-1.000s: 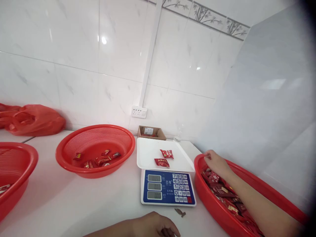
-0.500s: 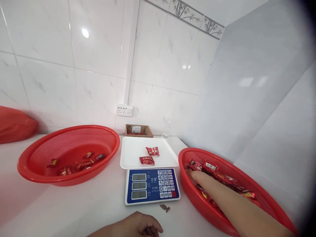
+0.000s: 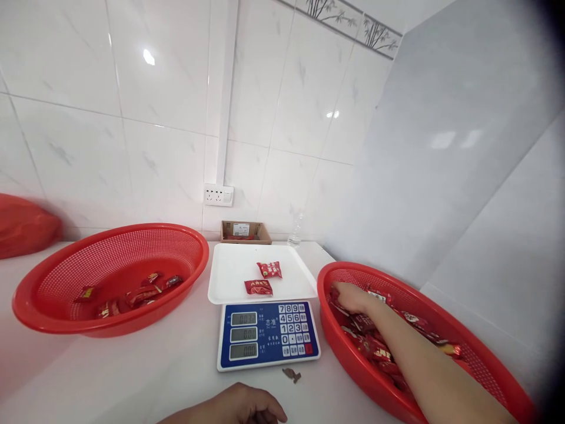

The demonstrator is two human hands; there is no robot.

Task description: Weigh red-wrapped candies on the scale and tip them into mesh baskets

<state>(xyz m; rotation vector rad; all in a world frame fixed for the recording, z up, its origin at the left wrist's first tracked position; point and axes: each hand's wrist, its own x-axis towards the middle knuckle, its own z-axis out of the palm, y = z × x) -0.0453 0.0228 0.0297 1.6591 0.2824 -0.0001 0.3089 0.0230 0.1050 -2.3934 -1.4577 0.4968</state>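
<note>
My right hand [image 3: 351,297] reaches into the right red basket [image 3: 329,330], down among small red wrapped snack packets [image 3: 379,350]. Its fingertips are hidden there, so I cannot tell what they grip. My left hand [image 3: 247,406] rests at the bottom edge on the white table, loosely curled, with nothing visible in it. Between the baskets stands a blue and white digital scale [image 3: 269,335] with lit number displays. On its white tray [image 3: 229,274] lie two red snack packets, one [image 3: 269,270] behind the other [image 3: 259,287].
A left red basket [image 3: 110,235] holds several small packets [image 3: 141,294]. A brown scrap [image 3: 292,374] lies before the scale. Behind are a cardboard box [image 3: 245,231] and a clear bottle [image 3: 295,231]. A red bag [image 3: 26,227] sits far left, against the tiled wall [image 3: 163,165].
My right hand has shifted within the right basket, toward its back left part, and more packets show in front of it. The view has turned slightly. Both packets stay on the tray.
</note>
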